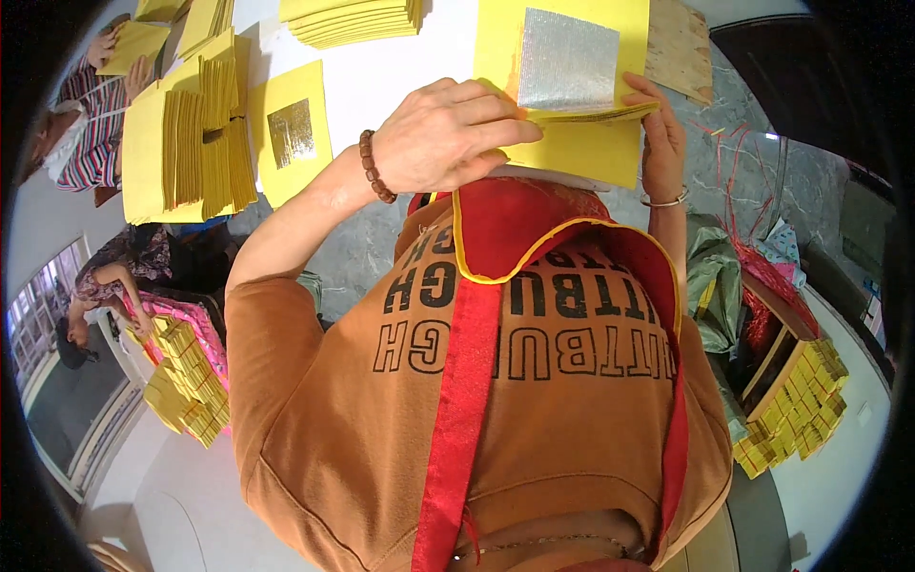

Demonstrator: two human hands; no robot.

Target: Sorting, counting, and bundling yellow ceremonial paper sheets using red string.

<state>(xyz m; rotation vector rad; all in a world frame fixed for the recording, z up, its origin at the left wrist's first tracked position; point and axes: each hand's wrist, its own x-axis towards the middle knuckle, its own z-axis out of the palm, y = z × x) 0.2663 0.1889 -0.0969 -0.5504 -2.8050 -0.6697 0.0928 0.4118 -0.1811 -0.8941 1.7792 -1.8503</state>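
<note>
Right now your left hand, with a brown beaded bracelet at the wrist, lies over the near left part of a pile of yellow paper. Its fingers are bent and drawn close together, their tips at the raised near edge of the upper sheets; you can't tell from here whether they pinch the paper or only press on it. Your right hand, a bangle on its wrist, is at the right end of that same edge, fingers slightly spread and touching the corner; how firmly it grips doesn't show. The pile sits directly in front of you at the near edge of the white table, its silver patch facing up. To your left lies a separate yellow sheet with a smaller metallic square, beside a fanned stack of yellow paper. Farther left, a co-worker in striped sleeves handles yellow paper too. A wooden board lies just beyond the pile's right side.
</note>
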